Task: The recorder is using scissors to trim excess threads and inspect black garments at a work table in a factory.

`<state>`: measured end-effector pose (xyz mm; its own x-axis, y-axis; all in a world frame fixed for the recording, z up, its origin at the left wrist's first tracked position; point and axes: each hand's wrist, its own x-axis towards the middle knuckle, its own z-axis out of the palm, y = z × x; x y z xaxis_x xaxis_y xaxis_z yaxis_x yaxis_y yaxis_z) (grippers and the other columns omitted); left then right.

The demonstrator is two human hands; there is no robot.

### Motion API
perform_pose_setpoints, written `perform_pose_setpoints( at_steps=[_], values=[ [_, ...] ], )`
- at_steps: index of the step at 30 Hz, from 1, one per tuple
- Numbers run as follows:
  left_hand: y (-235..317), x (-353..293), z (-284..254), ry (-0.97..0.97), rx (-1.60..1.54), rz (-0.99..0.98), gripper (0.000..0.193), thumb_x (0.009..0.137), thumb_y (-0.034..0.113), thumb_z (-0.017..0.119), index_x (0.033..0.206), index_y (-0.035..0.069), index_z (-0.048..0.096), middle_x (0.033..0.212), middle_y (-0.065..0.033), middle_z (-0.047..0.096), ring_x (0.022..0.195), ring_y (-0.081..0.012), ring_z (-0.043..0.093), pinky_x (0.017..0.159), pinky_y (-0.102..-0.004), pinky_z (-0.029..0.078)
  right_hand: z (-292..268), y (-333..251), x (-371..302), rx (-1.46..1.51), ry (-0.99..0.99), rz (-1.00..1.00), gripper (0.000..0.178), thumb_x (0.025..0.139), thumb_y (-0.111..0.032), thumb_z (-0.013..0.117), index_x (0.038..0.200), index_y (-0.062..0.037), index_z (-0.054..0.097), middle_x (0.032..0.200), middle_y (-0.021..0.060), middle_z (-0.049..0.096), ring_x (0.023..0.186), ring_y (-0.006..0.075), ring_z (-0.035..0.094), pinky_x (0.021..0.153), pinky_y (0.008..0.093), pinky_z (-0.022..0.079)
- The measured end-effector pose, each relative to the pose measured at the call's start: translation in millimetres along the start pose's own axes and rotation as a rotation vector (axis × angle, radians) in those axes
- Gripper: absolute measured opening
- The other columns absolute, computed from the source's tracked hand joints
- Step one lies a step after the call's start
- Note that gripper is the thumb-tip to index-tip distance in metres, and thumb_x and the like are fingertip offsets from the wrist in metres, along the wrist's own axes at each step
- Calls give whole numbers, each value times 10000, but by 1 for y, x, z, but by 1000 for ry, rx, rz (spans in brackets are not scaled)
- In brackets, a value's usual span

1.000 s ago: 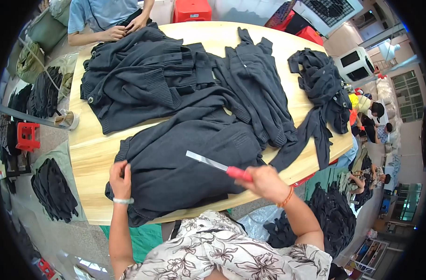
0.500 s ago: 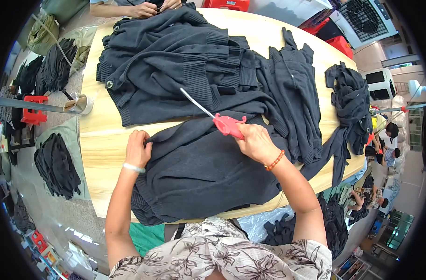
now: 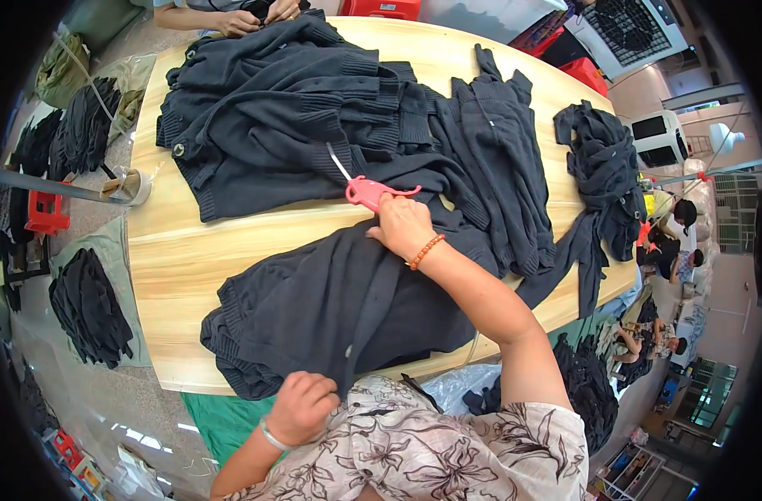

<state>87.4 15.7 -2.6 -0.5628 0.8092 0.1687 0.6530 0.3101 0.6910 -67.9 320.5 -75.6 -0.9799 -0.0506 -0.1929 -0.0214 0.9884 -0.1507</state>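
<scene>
A dark knitted sweater (image 3: 339,301) lies spread over the table's near edge in front of me. My left hand (image 3: 304,407) is closed on its near edge, close to my body. My right hand (image 3: 404,225) is closed round a pink air blow gun (image 3: 368,194) with a thin metal nozzle, which points away to the far left. The heel and fingers of that hand are just over the sweater's far side. Past the nozzle lies a pile of dark sweaters (image 3: 272,117), some with buttons and ribbed hems.
More dark knitwear (image 3: 502,159) lies at the table's right, with a bundled heap (image 3: 602,171) beyond. Across the wooden table (image 3: 168,275), another person's hands (image 3: 260,18) work at the pile. A clear cup (image 3: 134,188) is by the left edge. Garments (image 3: 88,305) lie on floor sheeting.
My left hand has come from the sweater's far left edge toward my body, pulling cloth with it. My right hand and the blow gun have shifted left.
</scene>
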Motion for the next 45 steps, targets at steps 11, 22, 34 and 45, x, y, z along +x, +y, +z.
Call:
perform_pose_setpoints(
  at_steps=[11, 22, 34, 45],
  values=[
    [-3, -8, 2, 168, 339, -112, 155, 689, 43, 645, 833, 66, 592, 924, -88, 592, 879, -282, 587, 725, -399, 461, 0, 126, -52, 389, -110, 438, 277, 799, -180, 631, 974, 20, 711, 1007, 262, 695, 994, 425, 668, 880, 446, 543],
    [-42, -43, 0, 325, 473, -260, 253, 653, -85, 586, 891, -3, 556, 985, -175, 572, 934, -367, 567, 818, -457, 479, -60, 104, -273, 967, 96, 420, 128, 906, -78, 637, 959, 20, 700, 721, 101, 688, 668, 163, 677, 648, 322, 534],
    [-53, -67, 40, 471, 176, -527, 246, 751, -1, 730, 935, 33, 569, 929, -136, 550, 833, -319, 587, 723, -394, 502, -29, 49, -323, 180, 410, 152, 486, 743, 31, 724, 1184, -8, 525, 1199, 205, 549, 976, 392, 582, 818, 438, 482],
    [-77, -94, 56, 668, -679, -687, 213, 775, -44, 692, 967, 14, 619, 921, 9, 557, 689, -54, 510, 613, -203, 440, -33, -44, -265, 381, -283, -303, 226, 856, -173, 665, 1035, -71, 571, 777, 159, 658, 727, 364, 658, 662, 475, 513]
  ],
)
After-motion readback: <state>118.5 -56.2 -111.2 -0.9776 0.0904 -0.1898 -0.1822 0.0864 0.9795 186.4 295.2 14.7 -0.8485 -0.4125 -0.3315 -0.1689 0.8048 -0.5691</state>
